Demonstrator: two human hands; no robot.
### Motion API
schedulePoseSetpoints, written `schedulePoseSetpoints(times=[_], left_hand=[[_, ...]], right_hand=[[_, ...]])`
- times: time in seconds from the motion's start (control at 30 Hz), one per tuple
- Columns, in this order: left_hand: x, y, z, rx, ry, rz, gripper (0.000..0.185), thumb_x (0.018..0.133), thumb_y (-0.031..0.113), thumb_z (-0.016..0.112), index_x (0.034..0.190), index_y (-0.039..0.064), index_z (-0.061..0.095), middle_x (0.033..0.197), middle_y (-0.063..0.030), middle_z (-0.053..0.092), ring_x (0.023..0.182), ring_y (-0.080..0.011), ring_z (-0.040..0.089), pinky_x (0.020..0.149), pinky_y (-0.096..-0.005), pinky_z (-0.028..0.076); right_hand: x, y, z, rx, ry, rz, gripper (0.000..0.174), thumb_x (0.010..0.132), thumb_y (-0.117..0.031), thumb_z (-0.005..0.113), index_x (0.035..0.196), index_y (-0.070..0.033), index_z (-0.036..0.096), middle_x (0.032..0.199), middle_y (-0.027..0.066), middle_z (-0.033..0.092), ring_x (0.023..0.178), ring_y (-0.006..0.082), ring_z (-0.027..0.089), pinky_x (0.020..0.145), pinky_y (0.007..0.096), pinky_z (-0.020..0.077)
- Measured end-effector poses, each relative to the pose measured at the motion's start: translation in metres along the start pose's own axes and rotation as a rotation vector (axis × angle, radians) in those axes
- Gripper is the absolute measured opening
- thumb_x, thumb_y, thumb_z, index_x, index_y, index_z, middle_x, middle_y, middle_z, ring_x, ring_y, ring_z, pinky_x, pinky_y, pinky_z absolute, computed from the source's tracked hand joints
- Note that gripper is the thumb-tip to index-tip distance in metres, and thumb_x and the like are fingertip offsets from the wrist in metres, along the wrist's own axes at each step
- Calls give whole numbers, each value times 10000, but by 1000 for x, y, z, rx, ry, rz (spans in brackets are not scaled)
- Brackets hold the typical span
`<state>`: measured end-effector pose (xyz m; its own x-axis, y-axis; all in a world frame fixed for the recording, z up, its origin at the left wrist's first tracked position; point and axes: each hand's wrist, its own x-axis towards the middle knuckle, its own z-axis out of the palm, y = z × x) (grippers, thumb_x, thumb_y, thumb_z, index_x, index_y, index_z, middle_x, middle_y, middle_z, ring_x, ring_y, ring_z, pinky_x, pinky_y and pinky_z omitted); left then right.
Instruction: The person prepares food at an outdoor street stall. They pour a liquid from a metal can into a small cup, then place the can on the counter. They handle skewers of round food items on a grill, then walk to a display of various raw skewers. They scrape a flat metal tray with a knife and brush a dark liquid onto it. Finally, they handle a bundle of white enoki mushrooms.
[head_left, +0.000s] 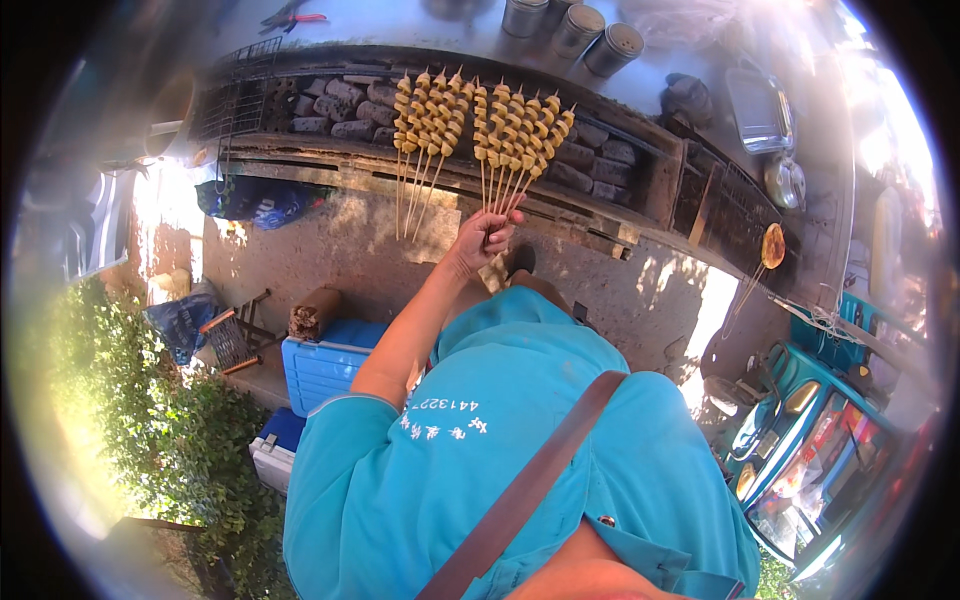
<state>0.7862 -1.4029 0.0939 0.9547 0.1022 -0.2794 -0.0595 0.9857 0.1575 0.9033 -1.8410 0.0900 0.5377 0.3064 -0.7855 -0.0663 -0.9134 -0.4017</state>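
Note:
My left hand (489, 234) is closed around the bare lower ends of several wooden skewers. Threaded on these are yellowish-brown, coiled food pieces (517, 127), fanned out over the charcoal grill (420, 159). Just left of this bunch, more skewers of the same food (431, 112) lie across the grill, their bare ends jutting over its near edge, with no hand on them. Grey charcoal briquettes (345, 97) show in the trough on both sides of the food. My right hand is out of view.
Metal shaker tins (615, 49) stand behind the grill; a wire rack (247, 94) lies at its left end. Rightward are a metal tray (759, 112) and a round browned food on sticks (773, 246). A blue cooler (330, 371), a folding stool (236, 337) and a teal cart (810, 420) stand nearby.

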Motion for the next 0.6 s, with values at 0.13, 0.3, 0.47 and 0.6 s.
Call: schedulePoseSetpoints(times=[0.13,0.3,0.47,0.6], left_hand=[[1,-4,-5,82,30,-2,474,916,98,434,1380,60,347,1073,-79,561,629,-81,483,462,-179,379],[-8,-5,16,435,477,63,503,918,244,489,1375,86,352,1247,-109,524,948,-192,595,677,-303,495],[-58,32,55,2078,790,905,703,826,201,596,1405,10,247,1378,-210,373,1223,-357,421,940,-414,424],[-64,52,31,2115,1027,676,764,797,172,609,1419,0,198,1413,-231,308,1255,-386,373,969,-422,401]], right_hand=[[14,7,3,-42,-9,-49,329,888,-294,551,989,-8,676,865,170,680,792,235,666,675,354,511],[30,-17,3,-73,-25,-112,323,873,-286,558,996,-13,678,881,181,678,821,254,664,706,366,505],[41,-31,12,31,-78,-151,356,845,-308,569,1040,-25,660,949,204,665,941,332,636,830,398,475],[39,-48,8,-70,-74,-183,359,844,-308,567,1040,-22,659,955,197,667,939,329,638,826,397,476]])
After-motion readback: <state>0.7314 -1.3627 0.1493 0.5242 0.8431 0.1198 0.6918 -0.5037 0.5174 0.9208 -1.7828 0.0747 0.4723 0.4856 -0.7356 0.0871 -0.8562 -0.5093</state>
